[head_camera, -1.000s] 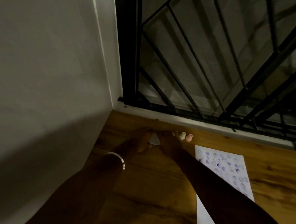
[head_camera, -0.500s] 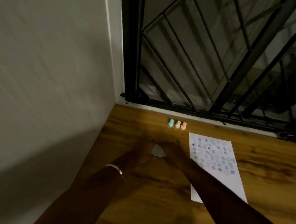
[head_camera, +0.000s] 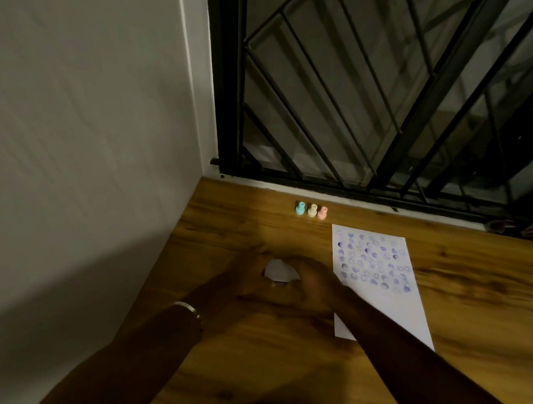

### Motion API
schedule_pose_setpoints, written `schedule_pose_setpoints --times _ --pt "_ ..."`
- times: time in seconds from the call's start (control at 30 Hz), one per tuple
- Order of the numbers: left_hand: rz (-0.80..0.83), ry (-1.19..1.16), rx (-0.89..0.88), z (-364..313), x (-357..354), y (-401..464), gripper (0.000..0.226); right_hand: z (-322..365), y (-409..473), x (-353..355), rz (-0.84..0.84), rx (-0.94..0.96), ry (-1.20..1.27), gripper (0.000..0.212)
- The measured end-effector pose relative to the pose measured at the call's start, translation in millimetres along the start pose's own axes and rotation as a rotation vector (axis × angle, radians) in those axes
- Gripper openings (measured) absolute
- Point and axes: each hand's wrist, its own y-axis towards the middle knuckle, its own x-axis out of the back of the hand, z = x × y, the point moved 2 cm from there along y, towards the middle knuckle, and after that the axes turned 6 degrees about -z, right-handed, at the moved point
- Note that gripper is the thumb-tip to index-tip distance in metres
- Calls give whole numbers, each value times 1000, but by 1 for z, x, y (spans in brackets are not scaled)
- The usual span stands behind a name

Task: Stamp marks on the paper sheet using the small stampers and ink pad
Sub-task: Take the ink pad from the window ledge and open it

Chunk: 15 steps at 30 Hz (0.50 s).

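Both hands, left hand point(head_camera: 249, 278) and right hand point(head_camera: 310, 284), cupping a small white ink pad point(head_camera: 278, 269) on the worktop point(head_camera: 282, 341); fingers curled round its edges, though how tight is unclear. Looking light, rigid, best pinched at the sides. Drawing nearer than a second ago, uncovering the blue stamper point(head_camera: 300, 209) beyond the fingers; stamped paper sheet point(head_camera: 376, 269) just right.

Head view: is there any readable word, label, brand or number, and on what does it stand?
None readable.
Paper sheet: only stamped purple hearts and smiley faces, no letters.
Three small stampers: no visible labels.
White object between both hands: blurred, no text discernible.
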Motion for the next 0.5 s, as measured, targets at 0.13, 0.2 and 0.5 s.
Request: schedule_pose_setpoints --times 0.13,0.2,0.5 --pt "-41 33 -76 3 4 1 70 -15 -3 7 85 225 96 50" --pt "-58 5 -102 7 5 2 60 -15 -4 5 84 251 75 48" --pt "-178 -308 83 12 13 22 27 -29 19 18 -126 150 406 17"
